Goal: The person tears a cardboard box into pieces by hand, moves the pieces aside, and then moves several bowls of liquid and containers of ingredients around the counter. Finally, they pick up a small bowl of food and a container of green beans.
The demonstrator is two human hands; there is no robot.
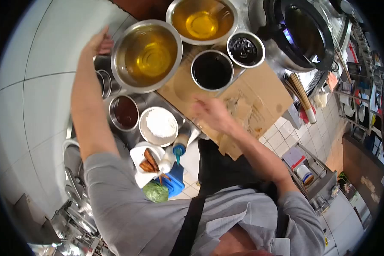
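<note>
My left hand (100,42) reaches out at the far left, just beside the rim of a big steel bowl of yellow oil (152,59). Its thumb stands apart from its loosely bent fingers, and no object shows in it. My right hand (212,113) hovers over a brown cardboard sheet (264,91), its fingers smeared by motion. Nearest to it is a steel pot of dark liquid (212,71). Beyond that stands a smaller pot of thick black sauce (245,49). A second bowl of oil (202,23) sits at the back.
Left of the cardboard are a pot of reddish-brown sauce (123,112), a bowl of white powder (158,126) and a blue-capped squeeze bottle (180,147). A white tray (137,153) carries browned food pieces. A dark wok (303,36) stands at the back right.
</note>
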